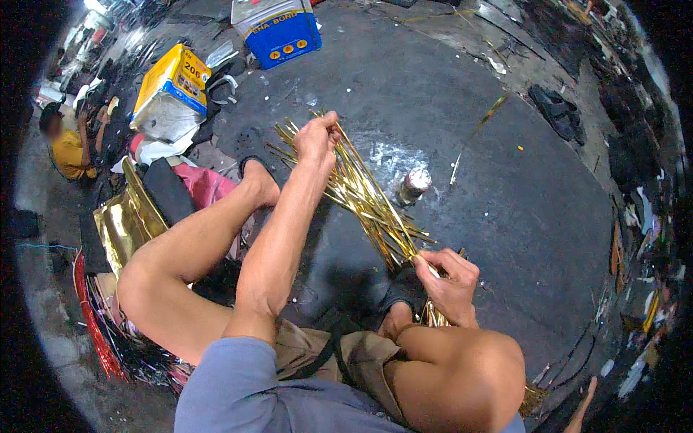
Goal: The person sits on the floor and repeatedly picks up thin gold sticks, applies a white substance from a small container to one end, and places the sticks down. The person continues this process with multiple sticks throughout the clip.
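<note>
A bundle of thin, shiny gold strips (361,206) spreads slantwise between my hands, above the dark floor. My left hand (316,141) is closed in a pinch at its far end. At the near end my right hand (449,283) is also closed, thumb and fingers pressed on the tip of a gold strip (382,191) stretched straight between both hands. More gold strips (434,315) show below my right hand, partly hidden by it and my leg. Just right of the bundle stands a small can (413,186) with white powder on top, and white powder (393,155) is smeared on the floor beside it.
A blue tin (285,36) and a yellow tin (172,94) stand at the far left. Gold sheet (126,224), pink material (202,184) and red strips (94,325) lie left of my leg. Sandals (557,114) rest at the far right. Another person (71,148) sits at the far left.
</note>
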Demonstrator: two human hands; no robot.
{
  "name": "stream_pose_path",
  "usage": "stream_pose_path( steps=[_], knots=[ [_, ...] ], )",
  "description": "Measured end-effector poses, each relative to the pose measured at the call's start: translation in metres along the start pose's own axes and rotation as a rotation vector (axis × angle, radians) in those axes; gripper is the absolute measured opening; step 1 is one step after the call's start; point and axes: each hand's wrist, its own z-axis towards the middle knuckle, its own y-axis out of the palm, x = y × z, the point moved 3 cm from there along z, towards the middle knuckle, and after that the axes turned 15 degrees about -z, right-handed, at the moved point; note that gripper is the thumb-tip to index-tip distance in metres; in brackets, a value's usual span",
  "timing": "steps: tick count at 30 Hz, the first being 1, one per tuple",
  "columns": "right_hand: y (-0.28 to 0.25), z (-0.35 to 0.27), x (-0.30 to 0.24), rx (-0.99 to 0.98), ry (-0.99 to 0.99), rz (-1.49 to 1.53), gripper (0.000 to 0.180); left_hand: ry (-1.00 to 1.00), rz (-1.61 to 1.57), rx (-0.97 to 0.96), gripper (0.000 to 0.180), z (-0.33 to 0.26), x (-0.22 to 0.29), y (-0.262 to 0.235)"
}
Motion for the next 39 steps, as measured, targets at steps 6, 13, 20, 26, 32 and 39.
stream_pose_path(
  steps=[6, 13, 20, 26, 32, 39],
  knots=[
    [-0.011, -0.035, 0.026, 0.003, -0.076, -0.044, 0.010, 0.152, 0.214, 0.170, 0.022, 0.053, 0.034, -0.012],
    [-0.030, -0.069, 0.040, -0.216, -0.045, -0.078, 0.010, 0.178, 0.160, 0.274, 0.015, 0.108, 0.021, -0.058],
    [-0.034, -0.103, 0.070, -0.393, 0.295, -0.011, 0.010, 0.412, 0.521, 0.431, 0.017, 0.146, 0.050, -0.107],
    [0.034, -0.008, 0.182, -0.001, 0.367, -0.247, 0.026, 0.652, 1.286, 0.241, 0.075, 0.060, -0.005, -0.067],
    [0.126, 0.114, 0.231, 0.162, 0.620, -0.576, 0.035, 0.724, 0.846, -0.266, 0.068, -0.033, -0.061, -0.060],
    [0.088, 0.113, 0.233, 0.064, 0.596, -0.427, 0.028, 0.569, 0.904, -0.654, 0.044, -0.129, -0.095, -0.035]
  ],
)
